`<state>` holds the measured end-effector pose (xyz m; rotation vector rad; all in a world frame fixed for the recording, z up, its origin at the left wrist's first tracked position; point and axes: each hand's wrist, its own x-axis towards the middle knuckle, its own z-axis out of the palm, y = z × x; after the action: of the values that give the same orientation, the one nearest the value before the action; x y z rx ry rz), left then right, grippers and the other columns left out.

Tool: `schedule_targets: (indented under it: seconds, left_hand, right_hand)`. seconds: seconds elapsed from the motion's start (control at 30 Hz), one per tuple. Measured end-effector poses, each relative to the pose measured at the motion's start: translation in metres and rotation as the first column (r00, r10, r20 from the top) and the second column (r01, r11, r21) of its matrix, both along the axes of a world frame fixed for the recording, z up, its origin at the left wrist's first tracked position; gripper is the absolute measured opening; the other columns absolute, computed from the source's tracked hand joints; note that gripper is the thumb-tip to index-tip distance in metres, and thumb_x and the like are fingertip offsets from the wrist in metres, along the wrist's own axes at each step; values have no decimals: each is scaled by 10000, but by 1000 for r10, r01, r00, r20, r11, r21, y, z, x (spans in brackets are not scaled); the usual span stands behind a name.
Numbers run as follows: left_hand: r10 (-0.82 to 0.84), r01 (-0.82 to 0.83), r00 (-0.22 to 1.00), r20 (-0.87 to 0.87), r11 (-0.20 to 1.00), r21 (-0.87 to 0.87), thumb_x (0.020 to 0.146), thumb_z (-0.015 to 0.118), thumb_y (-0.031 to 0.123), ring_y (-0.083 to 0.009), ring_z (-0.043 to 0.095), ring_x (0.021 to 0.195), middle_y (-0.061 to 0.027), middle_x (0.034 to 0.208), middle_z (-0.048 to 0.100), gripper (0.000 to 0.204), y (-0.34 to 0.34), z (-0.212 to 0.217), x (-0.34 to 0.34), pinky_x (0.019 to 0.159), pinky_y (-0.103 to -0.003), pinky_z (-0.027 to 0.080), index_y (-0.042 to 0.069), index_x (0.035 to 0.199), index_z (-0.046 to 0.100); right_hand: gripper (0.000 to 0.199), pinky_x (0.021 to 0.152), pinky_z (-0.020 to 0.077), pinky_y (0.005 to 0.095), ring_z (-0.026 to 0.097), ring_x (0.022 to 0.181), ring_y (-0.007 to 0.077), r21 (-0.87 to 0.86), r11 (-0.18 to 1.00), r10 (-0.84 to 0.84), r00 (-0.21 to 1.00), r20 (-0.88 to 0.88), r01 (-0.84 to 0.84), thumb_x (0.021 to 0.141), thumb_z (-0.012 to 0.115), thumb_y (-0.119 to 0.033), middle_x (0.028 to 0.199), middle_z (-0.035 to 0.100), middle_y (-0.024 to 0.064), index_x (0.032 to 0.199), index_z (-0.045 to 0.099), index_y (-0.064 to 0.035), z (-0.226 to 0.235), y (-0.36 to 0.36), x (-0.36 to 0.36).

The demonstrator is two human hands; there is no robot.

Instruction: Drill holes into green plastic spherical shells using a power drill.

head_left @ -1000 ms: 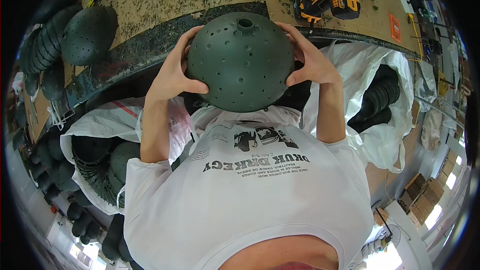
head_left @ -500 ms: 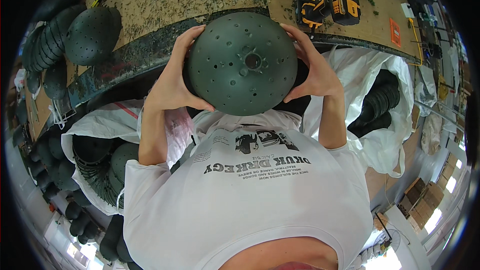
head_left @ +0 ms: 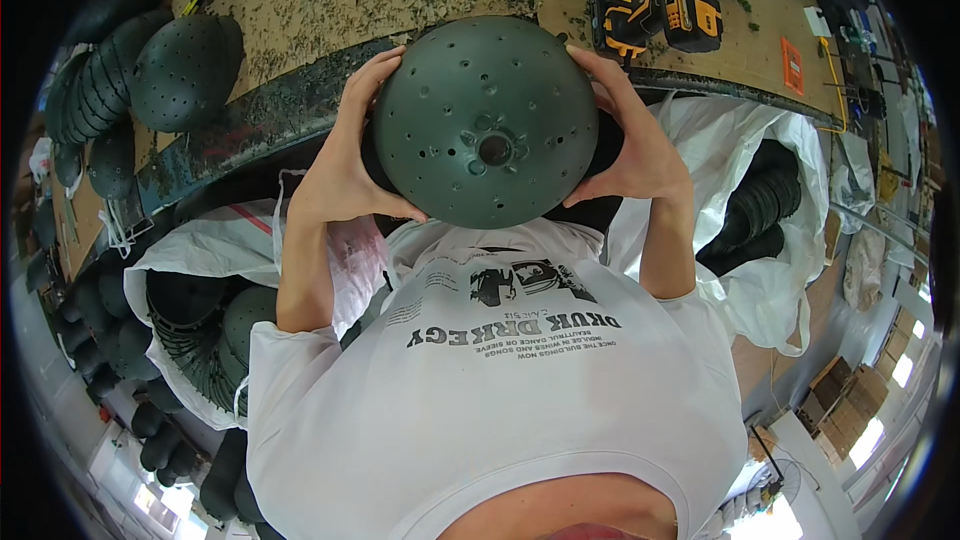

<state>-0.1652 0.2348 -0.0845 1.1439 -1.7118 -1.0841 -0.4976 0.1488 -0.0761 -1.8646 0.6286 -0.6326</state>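
Note:
Between my two hands I hold a dark green plastic bowl-shaped shell (head_left: 485, 90), its domed outside facing up. Small holes dot the dome, and a larger round hole with a ring of dimples sits toward its near side. My left hand (head_left: 350, 155) grips the left rim, thumb on the near side and fingers at the far side. My right hand (head_left: 635, 145) clasps the right rim the same way. Parts of the fingers are hidden behind the shell, which is held at the front edge of the workbench (head_left: 400, 0).
A yellow-and-black cordless drill (head_left: 660, 5) lies on the bench at the back right, near an orange card (head_left: 791, 65). Stacked shells (head_left: 180, 75) stand at the left. White sacks of shells flank me, one left (head_left: 190, 245), one right (head_left: 740, 120). Dark shavings litter the bench.
The shell has tilted between my hands, so its large hole has shifted toward me and slightly left. Both hands keep nearly the same place on the rim.

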Motion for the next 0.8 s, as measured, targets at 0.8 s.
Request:
schedule_targets:
  seconds: [0.8]
  left_hand:
    - [13,-12,996,-88,1000,14,294,1021,353,-319,315,1441,-132,1574,250,1453,3,-10,2,1152,-453,317,115,1526,289]
  right_hand:
    - [1361,1148,333,427,434,1365,239,134,991,3,1000,-7,-2,396,995,-123,1515,395,116,1543,266,-62,-1,3,2]
